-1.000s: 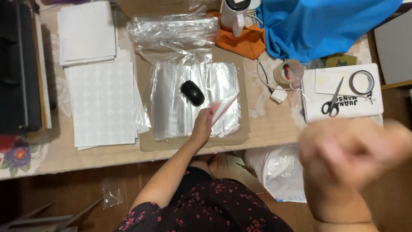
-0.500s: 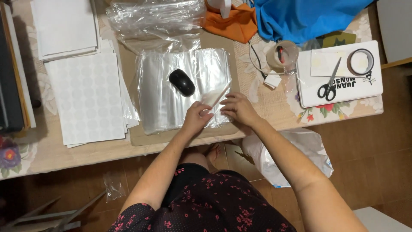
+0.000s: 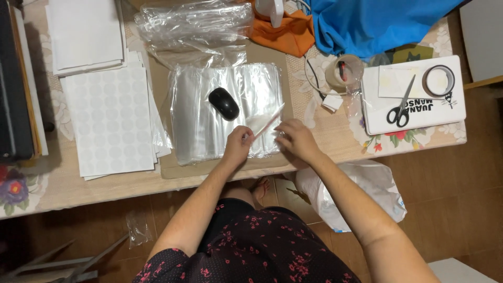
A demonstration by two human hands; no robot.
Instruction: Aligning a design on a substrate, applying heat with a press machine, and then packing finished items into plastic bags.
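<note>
Nearest the camera, a lap in a dark flowered garment sits below the worktop (image 3: 73, 183) edge, with a white plastic bag (image 3: 361, 194) hanging just right of it. Both forearms reach up over the near edge. The left hand (image 3: 238, 147) has its grip pinched on the near end of a thin pale strip (image 3: 268, 124), which slants up and to the right; the right hand (image 3: 294, 137) sits just beside it with fingers curled at the strip's lower part, touching the clear bags there, though whether that grip is clenched on anything cannot be told. Both hands rest on the near right corner of a stack of clear plastic bags (image 3: 209, 126) lying flat on a brown board. A black computer mouse (image 3: 223, 103) lies on the stack, just left of and beyond the hands. Left of the stack lie white sheets of round stickers (image 3: 107, 120). To the right, well apart, black-handled scissors (image 3: 400, 110) rest on a white box beside a roll of tape (image 3: 343, 72). Farther off lie crumpled clear bags (image 3: 194, 23), an orange cloth (image 3: 285, 31) and a blue cloth (image 3: 377, 21).
</note>
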